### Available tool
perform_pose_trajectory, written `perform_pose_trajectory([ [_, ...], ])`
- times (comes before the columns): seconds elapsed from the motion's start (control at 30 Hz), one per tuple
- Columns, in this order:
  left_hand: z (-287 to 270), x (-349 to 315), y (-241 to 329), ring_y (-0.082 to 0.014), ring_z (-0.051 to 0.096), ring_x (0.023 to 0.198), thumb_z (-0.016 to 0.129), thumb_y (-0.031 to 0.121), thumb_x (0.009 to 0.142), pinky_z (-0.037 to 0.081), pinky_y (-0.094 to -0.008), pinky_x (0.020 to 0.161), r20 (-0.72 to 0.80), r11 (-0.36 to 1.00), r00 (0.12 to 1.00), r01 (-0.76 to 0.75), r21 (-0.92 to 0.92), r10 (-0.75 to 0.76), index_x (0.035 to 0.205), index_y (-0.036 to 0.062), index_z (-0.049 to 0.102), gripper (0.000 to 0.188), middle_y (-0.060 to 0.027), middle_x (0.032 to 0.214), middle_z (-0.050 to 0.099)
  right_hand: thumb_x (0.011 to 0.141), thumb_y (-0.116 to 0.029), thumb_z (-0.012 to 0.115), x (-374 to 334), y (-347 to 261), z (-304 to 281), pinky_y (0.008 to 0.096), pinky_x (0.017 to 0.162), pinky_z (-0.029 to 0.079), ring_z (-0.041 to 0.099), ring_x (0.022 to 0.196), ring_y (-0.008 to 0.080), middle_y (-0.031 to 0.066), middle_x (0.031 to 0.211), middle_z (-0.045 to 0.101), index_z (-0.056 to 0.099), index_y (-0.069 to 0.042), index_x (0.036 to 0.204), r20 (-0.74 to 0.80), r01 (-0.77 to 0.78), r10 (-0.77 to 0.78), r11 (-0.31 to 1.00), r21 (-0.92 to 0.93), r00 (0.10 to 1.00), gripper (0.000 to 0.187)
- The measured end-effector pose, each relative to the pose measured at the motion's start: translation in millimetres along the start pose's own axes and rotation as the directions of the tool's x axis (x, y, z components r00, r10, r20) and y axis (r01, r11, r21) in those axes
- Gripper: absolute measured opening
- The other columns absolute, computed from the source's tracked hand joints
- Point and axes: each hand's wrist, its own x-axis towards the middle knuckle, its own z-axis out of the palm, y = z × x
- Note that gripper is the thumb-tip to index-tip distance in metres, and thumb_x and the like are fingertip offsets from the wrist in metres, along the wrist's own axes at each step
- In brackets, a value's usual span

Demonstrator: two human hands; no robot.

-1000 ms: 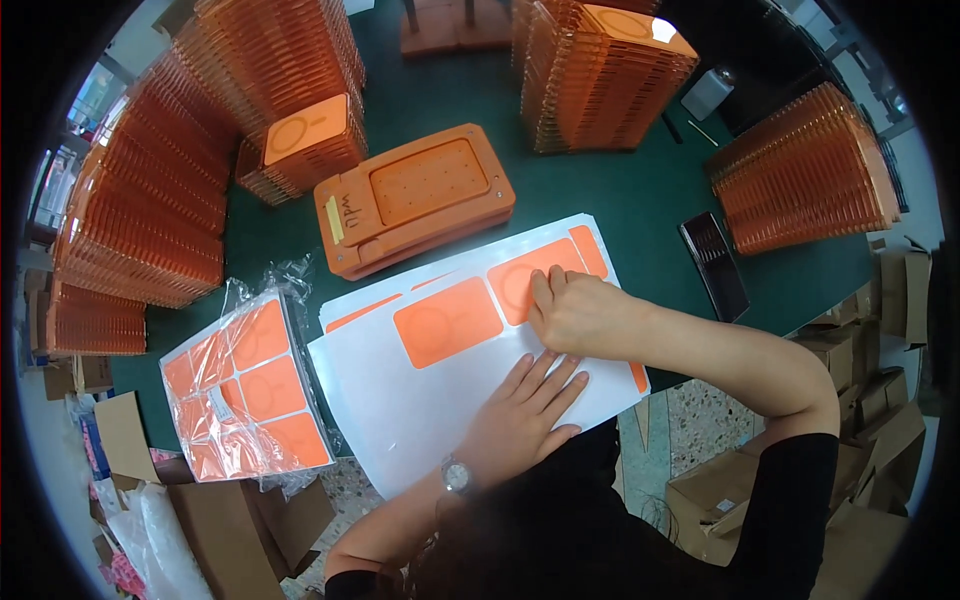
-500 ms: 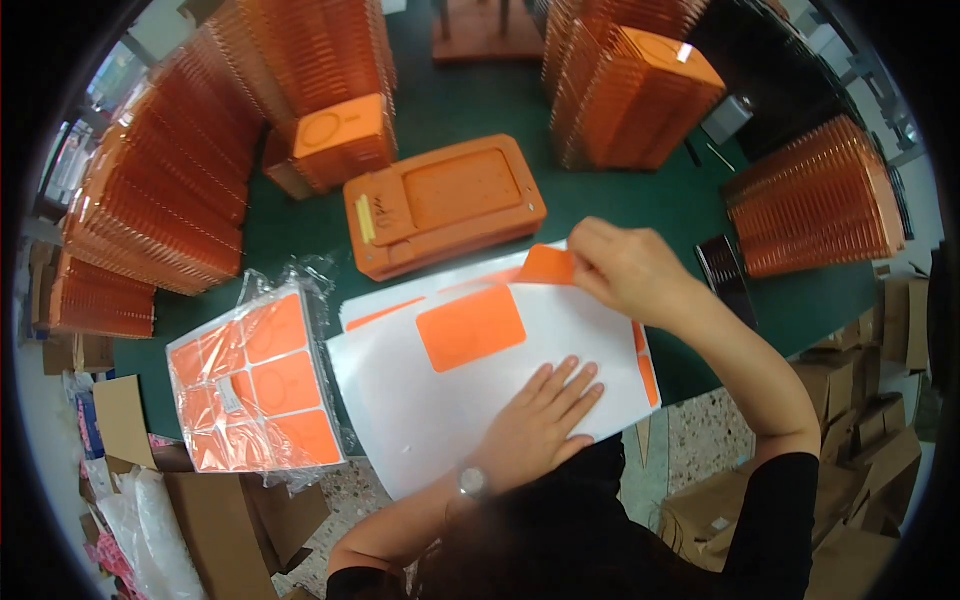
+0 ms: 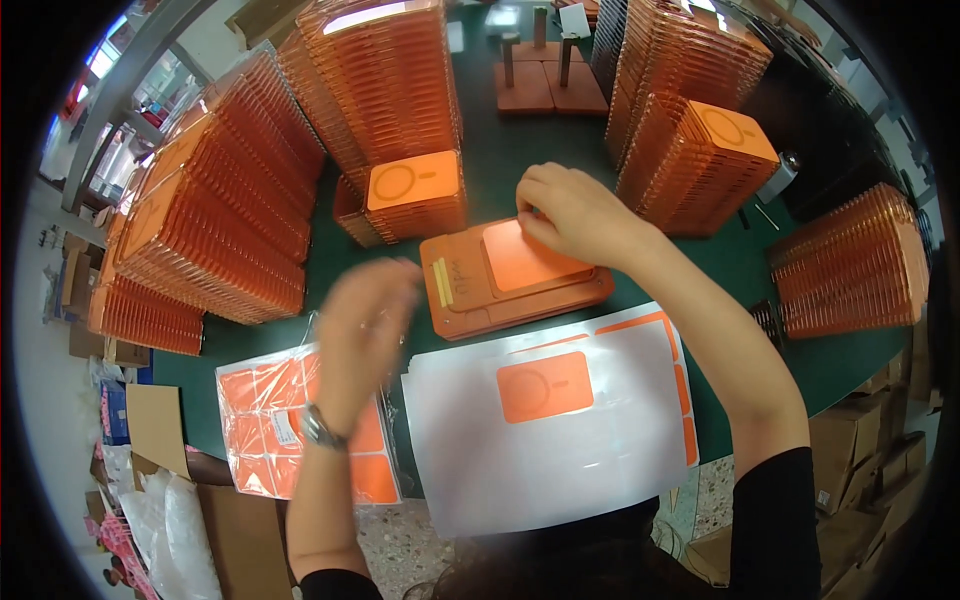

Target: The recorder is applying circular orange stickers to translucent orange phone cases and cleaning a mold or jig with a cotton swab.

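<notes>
My right hand point(image 3: 582, 212) pinches the upper edge of an orange sticker point(image 3: 528, 262), which lies over the recess of an orange block-shaped fixture point(image 3: 470, 322). A yellow strip point(image 3: 442, 283) and a handwritten mark show on the fixture's left part. My left hand point(image 3: 365, 325), smeared by motion, is in the air just left of the fixture; its fingers cannot be made out. In front of the fixture lies a stack of white sheets point(image 3: 560, 470). One orange rounded sticker point(image 3: 545, 388) with a ring mark remains on the top sheet.
A clear bag of orange sticker sheets point(image 3: 262, 390) lies at the left, partly behind my left forearm. Tall stacks of orange clear cases point(image 3: 215, 225) point(image 3: 385, 90) stand at left and back, more cases point(image 3: 690, 165) point(image 3: 850, 265) at right. Posts on a reddish base point(image 3: 540, 95) stand at the back.
My right hand has carried the orange sticker from the sheet to the fixture. My left hand has lifted off the sheets and moved up and left. The view has shifted.
</notes>
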Motion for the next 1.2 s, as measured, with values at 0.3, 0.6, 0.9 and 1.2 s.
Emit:
perform_pose_trajectory([
  [0.3,-6,58,-135,-0.0371,0.055,0.124,0.067,0.02,0.095,0.042,-0.0466,0.105,-0.044,0.926,0.999,0.043,0.375,-0.029,0.109,0.0049,0.072,0.022,-0.0176,0.126,0.065,0.082,-0.005,0.066,-11,-16,32,0.0453,0.093,0.045,0.055,0.108,0.033,0.0126,0.105,0.058,0.057,-0.003,0.085,-0.291,0.006,0.015,0.997,0.071,0.957,0.009],
  [0.6,-15,57,-151,-0.0342,0.043,0.141,0.071,0.025,0.092,0.035,-0.0447,0.114,0.061,0.98,0.983,0.169,0.108,-0.176,0.11,0.0101,0.074,0.023,-0.0187,0.146,0.053,0.086,-0.005,0.058,-16,-14,4,0.0403,0.084,0.043,0.055,0.097,0.028,0.0088,0.092,0.061,0.063,-0.005,0.095,-0.197,-0.081,0.113,0.983,0.162,0.974,0.011],
  [0.9,-20,29,-81,-0.0244,0.041,0.144,0.065,0.011,0.097,0.035,-0.0353,0.113,0.053,0.854,0.96,0.27,-0.444,-0.275,0.107,-0.0008,0.07,0.016,-0.0206,0.156,0.042,0.084,0.0,0.045,-75,-4,0,0.0391,0.093,0.04,0.055,0.099,0.0238,0.0058,0.097,0.063,0.061,-0.006,0.103,-0.176,-0.089,0.132,0.968,0.236,0.976,0.026],
  [1.2,5,9,-55,-0.0242,0.044,0.14,0.059,0.015,0.102,0.032,-0.0374,0.116,0.053,0.705,0.939,0.291,-0.646,-0.339,0.114,-0.0003,0.065,0.02,-0.0201,0.154,0.045,0.09,-0.011,0.049,-45,-5,10,0.0421,0.095,0.042,0.057,0.104,0.0307,0.0127,0.097,0.066,0.063,-0.005,0.108,-0.144,-0.19,0.268,0.893,0.408,0.953,0.024],
])
